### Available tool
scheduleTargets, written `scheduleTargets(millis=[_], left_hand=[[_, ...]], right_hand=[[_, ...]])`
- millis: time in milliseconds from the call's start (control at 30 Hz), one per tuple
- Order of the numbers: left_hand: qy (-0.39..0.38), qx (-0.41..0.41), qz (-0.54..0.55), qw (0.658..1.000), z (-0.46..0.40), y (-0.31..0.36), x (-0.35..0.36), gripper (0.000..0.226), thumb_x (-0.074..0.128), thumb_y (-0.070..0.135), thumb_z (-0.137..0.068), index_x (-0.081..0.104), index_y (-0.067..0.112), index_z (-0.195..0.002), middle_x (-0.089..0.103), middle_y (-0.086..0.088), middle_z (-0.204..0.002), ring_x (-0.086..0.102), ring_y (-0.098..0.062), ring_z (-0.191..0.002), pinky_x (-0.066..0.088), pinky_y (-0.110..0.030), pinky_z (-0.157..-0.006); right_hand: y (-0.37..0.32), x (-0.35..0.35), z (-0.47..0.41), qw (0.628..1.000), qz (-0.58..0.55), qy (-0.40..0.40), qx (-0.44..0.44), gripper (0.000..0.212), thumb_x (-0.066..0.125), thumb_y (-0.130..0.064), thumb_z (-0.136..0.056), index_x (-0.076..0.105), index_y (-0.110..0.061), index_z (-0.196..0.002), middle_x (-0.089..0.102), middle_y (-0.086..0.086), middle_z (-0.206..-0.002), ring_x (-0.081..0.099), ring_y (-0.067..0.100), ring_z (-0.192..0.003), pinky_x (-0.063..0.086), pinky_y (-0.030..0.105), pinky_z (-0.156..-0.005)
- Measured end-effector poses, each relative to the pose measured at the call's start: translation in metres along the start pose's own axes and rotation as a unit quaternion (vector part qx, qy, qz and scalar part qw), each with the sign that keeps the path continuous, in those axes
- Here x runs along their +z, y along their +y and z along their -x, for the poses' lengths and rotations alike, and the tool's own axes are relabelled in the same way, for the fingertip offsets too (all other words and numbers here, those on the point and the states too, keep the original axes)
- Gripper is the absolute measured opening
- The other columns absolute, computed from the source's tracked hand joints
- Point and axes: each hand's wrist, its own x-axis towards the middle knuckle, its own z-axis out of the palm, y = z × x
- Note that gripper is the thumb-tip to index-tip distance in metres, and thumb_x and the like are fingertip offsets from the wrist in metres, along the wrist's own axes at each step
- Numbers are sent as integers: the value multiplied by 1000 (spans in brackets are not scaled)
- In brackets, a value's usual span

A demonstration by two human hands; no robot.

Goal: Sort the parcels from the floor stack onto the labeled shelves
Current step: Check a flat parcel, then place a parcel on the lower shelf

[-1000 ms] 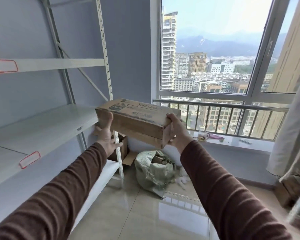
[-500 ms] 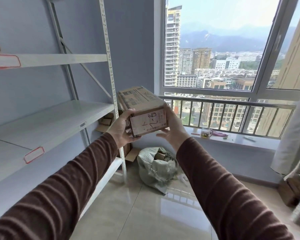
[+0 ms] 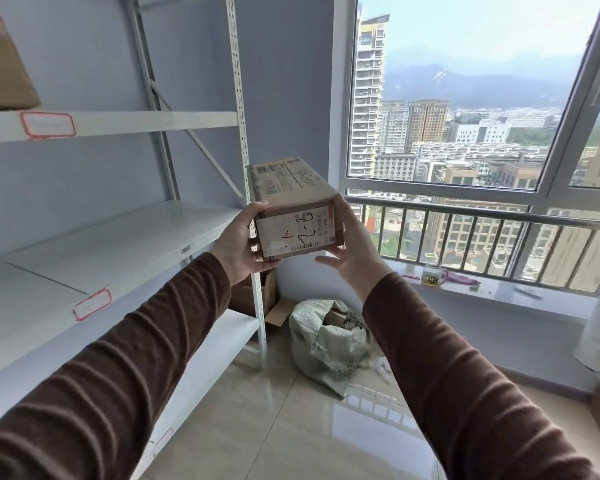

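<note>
**Loose right-hand support risks a drop**

The cardboard parcel is held in the air beside the middle shelf. The left hand grips its corner and the right hand only presses, fingers spread. It could tip rightward, or its scrawled label could be misread.

Parcel: swung from broadside to end-on, so its handwritten label end now faces the camera.
Left hand: moved to the near left corner.
Right hand: moved to the near right side.

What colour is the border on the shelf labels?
Red outline on the white shelf labels, clearest in the head view.
</note>
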Motion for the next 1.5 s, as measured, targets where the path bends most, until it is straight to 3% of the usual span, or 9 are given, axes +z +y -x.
scheduleTargets(millis=[133,300,500,600,900,1033,1167,1267,1500], left_hand=[[8,17,-17,1000,4,10,-3,62,72,54,-81,62,25,-134,63,-12,-102,66,-31,-93,61,-44,-74],[46,27,-18,998,14,6,-15,45,64,51,-89,64,23,-124,66,-12,-109,64,-34,-105,51,-51,-101],[119,4,21,993,43,-21,-60,33,59,52,-92,77,24,-94,54,-8,-93,56,-33,-103,49,-51,-98],[191,13,27,981,66,-31,-94,36,61,51,-91,67,25,-115,62,-7,-101,61,-31,-103,50,-49,-97],[354,90,39,930,181,-31,-203,34,59,36,-99,61,22,-130,72,0,-110,66,-15,-93,56,-24,-72],[405,114,39,906,234,-22,-262,29,58,32,-101,64,23,-128,75,5,-103,65,-11,-95,46,-29,-97],[406,126,-7,905,282,-16,-328,52,49,22,-107,37,33,-156,62,5,-139,59,-13,-120,41,-33,-110],[390,114,-61,912,306,-16,-371,53,42,12,-108,35,29,-158,56,5,-148,59,-15,-124,36,-41,-118],[412,101,-30,905,325,-16,-427,63,37,-7,-103,36,25,-157,55,-2,-147,58,-20,-124,45,-38,-108]], right_hand=[[-2,9,-8,1000,0,-24,-2,42,61,-61,-92,72,-21,-101,74,11,-110,68,30,-104,53,52,-84],[10,24,-23,998,-8,-56,-7,67,70,-67,-83,69,-13,-122,72,20,-121,69,37,-112,59,49,-75],[54,64,-41,994,17,-96,40,89,75,-62,-73,53,-7,-139,72,20,-120,73,33,-106,63,56,-77],[84,93,-40,987,31,-140,65,67,69,-54,-85,60,-8,-134,73,20,-117,73,33,-105,61,59,-83],[173,223,17,943,55,-289,155,70,64,-58,-80,57,-15,-135,72,17,-121,69,30,-112,61,49,-86],[202,295,53,928,68,-326,166,71,66,-57,-79,54,-12,-133,70,19,-120,70,32,-111,64,44,-75],[220,366,94,934,96,-317,132,50,69,-43,-93,49,-15,-128,68,10,-107,70,28,-100,60,49,-90],[229,409,119,936,119,-320,89,58,74,-42,-88,48,-16,-132,69,7,-112,71,25,-97,57,38,-74],[262,470,148,916,201,-347,-22,78,75,-70,-65,51,-32,-129,54,-6,-129,63,19,-113,58,44,-91]])
